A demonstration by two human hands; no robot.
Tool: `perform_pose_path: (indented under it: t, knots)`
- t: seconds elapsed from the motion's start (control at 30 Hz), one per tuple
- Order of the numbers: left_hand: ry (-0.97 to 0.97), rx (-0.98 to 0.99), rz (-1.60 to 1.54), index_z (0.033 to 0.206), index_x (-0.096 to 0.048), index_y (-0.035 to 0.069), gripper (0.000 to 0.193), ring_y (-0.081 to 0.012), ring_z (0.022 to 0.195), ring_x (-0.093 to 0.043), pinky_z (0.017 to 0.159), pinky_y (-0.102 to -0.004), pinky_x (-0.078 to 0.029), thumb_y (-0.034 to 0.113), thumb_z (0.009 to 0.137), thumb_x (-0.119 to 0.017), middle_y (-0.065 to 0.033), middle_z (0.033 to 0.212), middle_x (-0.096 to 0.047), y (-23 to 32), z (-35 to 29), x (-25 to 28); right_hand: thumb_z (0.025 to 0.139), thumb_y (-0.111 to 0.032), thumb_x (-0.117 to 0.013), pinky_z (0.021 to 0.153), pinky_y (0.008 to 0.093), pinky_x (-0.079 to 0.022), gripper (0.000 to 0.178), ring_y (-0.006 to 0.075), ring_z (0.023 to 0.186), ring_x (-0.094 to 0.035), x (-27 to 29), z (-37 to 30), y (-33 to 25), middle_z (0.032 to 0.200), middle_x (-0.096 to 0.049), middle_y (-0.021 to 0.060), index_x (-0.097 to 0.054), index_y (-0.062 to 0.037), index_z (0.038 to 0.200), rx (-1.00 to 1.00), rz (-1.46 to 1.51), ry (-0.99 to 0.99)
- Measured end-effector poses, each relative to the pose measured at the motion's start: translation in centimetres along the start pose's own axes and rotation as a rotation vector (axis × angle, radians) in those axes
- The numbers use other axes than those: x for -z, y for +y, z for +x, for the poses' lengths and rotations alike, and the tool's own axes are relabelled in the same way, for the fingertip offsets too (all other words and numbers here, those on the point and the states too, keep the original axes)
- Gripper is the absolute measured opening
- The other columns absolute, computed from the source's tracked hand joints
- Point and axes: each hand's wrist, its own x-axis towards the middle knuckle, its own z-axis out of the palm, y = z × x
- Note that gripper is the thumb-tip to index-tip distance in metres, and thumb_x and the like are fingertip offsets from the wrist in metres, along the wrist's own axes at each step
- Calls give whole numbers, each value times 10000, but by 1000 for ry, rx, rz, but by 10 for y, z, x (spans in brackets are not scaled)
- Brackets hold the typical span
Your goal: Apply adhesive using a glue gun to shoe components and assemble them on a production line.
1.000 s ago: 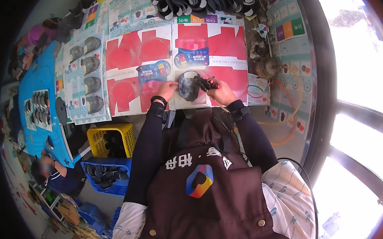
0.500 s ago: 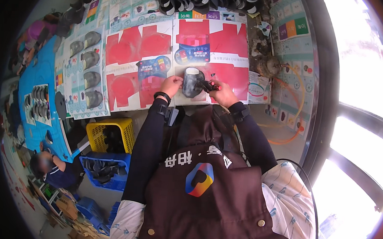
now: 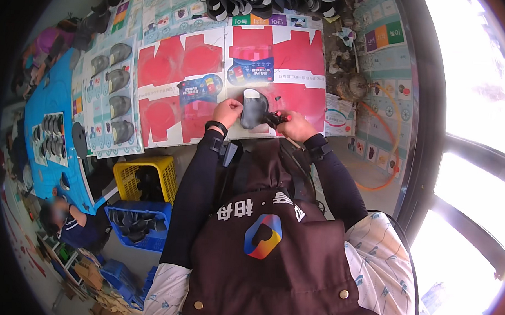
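Observation:
A dark, rounded piece shaped like a short insole [image 3: 255,111], with a whitish patch at its far end, is over the red-printed cardboard in front of me. My left hand [image 3: 228,111] is closed at its left edge, thumb and fingers pinching there. In my right hand [image 3: 296,125] is a small black spray gun [image 3: 276,118] with red ends, at the right side of the piece. The fingers wrap round the gun's body. Whether the piece rests on the cardboard or is slightly lifted, I cannot tell.
Several similar dark pieces lie on a sheet [image 3: 119,106] to the left. More are heaped at the table's far edge [image 3: 259,3]. Yellow [image 3: 170,171] and blue crates [image 3: 156,240] stand below left. An orange hose [image 3: 396,158] curves at right. Another person [image 3: 83,226] sits lower left.
My right hand and the spray gun have shifted slightly nearer to me along the piece's right side. The left hand stays at the left edge. The view has moved slightly.

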Motion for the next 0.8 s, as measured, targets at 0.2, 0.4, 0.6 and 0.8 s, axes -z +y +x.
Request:
perform_pose_path:
  t: [0.2, 0.4, 0.6, 0.8]
  knots:
    - [24, 20, 75, 915, -719, 27, 187, -180, 739, -720, 697, -314, -545, 204, 858, -739, -79, 810, -743, 15, -14, -6, 792, -152, -638, 825, 481, -506, 404, 456, 966, -646, 0, -1, 10, 963, -683, 274, -666, -31, 1177, 86, -84, 254]
    - [125, -43, 387, 879, -740, 41, 250, -266, 776, -729, 726, -378, -555, 285, 830, -762, -123, 828, -750, 25, -6, 8, 786, -137, -645, 747, 471, -503, 327, 417, 856, -668, 5, 6, -1, 862, -673, 235, -660, -21, 1092, 163, -100, 308]
    - [-91, -204, 529, 1059, -671, 12, 339, -374, 903, -699, 757, -488, -514, 292, 870, -697, -211, 980, -716, 35, 36, -44, 757, -215, -708, 662, 472, -525, 231, 338, 748, -676, -10, 13, 126, 740, -645, 169, -654, -60, 920, 394, -574, 639]
    - [-22, -116, 211, 795, -655, -20, 189, -216, 541, -633, 541, -372, -516, 167, 821, -654, -103, 663, -665, -9, 16, 13, 752, -173, -656, 789, 511, -497, 391, 369, 904, -672, 47, -43, 19, 924, -686, 180, -637, -75, 1129, 225, 80, 293]
